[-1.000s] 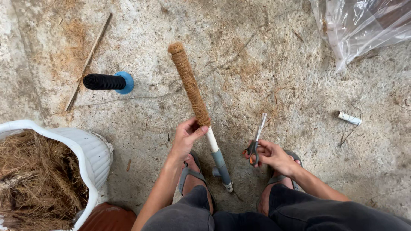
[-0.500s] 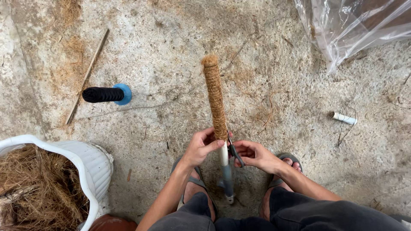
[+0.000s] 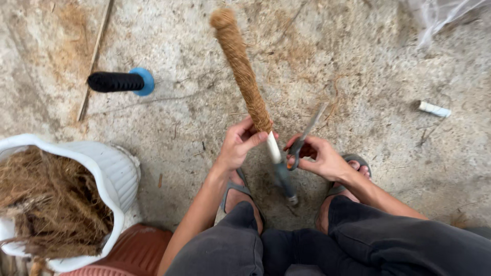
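My left hand [image 3: 239, 144] grips a long stick wrapped in brown coir fibre [image 3: 241, 69] near the lower end of the wrapping. The stick slants up and away from me. Below the fibre its bare white and grey shaft [image 3: 280, 171] runs down to the concrete floor between my feet. My right hand [image 3: 319, 157] holds a pair of scissors [image 3: 304, 137] by the handles, blades pointing up, just right of the stick.
A white sack [image 3: 105, 168] full of loose coir fibre sits at the lower left, above a reddish-brown pot [image 3: 130, 253]. A black spool with a blue end [image 3: 120, 82] and a thin wooden stick [image 3: 94, 59] lie on the floor. A small white tube [image 3: 434, 109] lies right; clear plastic [image 3: 442, 15] top right.
My right hand brought the scissors left, close to the stick. The stick swung more upright, then tilted left, and the camera moved nearer.
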